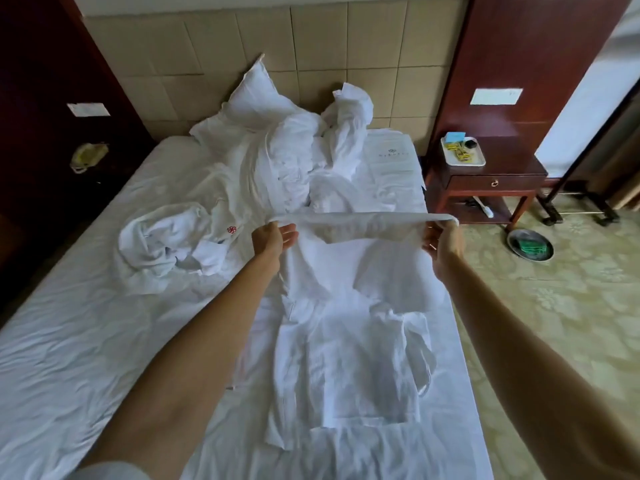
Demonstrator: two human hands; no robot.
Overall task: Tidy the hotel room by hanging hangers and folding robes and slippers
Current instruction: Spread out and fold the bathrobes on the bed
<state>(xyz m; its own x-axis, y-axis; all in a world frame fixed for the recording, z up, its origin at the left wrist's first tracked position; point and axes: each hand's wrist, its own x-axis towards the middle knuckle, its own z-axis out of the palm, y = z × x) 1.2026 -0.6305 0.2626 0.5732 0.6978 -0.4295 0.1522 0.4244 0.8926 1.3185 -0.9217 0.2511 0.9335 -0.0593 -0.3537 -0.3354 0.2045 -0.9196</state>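
Robe [346,306] edge taut between left hand [272,235], right hand [441,239] grip.

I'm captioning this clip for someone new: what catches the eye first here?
Two bare arms reach over the bed, the left hand and right hand pinching a white robe stretched taut between them. Behind lies a crumpled heap of white linen; a second robe lies bunched at left.
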